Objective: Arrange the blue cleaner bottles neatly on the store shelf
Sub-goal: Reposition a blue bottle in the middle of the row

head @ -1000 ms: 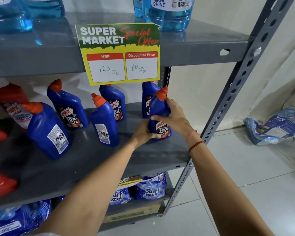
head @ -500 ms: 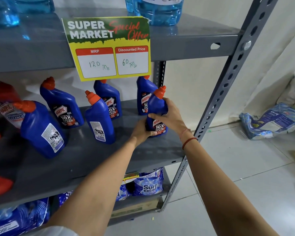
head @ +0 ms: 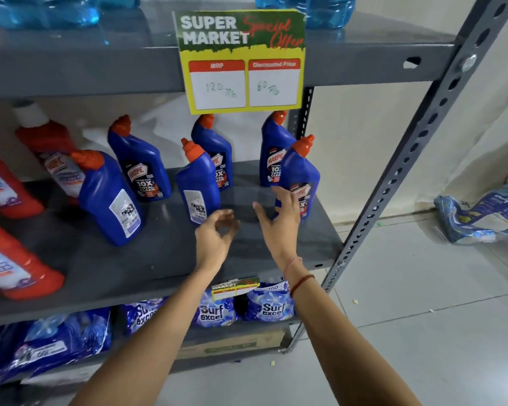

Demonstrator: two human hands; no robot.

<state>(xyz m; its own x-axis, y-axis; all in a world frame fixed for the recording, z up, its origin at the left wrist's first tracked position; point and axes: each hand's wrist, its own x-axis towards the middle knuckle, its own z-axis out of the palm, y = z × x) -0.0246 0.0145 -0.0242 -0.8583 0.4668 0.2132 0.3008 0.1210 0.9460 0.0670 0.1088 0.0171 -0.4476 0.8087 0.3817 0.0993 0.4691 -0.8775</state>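
Several blue cleaner bottles with orange caps stand on the grey middle shelf [head: 159,259]. The rightmost front bottle [head: 304,171] stands upright with its label forward, just ahead of another blue bottle [head: 272,153] at the back right. My right hand [head: 279,218] is open, fingers spread, right beside that front bottle and partly covering its lower label. My left hand [head: 214,238] hovers over the shelf with fingers loosely curled, holding nothing, just in front of a blue bottle [head: 198,186] turned back label forward. Another back-facing bottle [head: 109,197] stands at the left.
Red cleaner bottles [head: 18,268] crowd the shelf's left end. A yellow price sign [head: 242,83] hangs from the upper shelf, which carries light blue liquid bottles [head: 320,10]. Detergent packs [head: 272,306] fill the lower shelf. A slotted upright [head: 417,148] bounds the right side; a bag [head: 481,212] lies on the floor.
Both hands have let go of the rightmost front bottle, which now stands on the shelf. The hands have drawn back and to the left of it. The camera has shifted.
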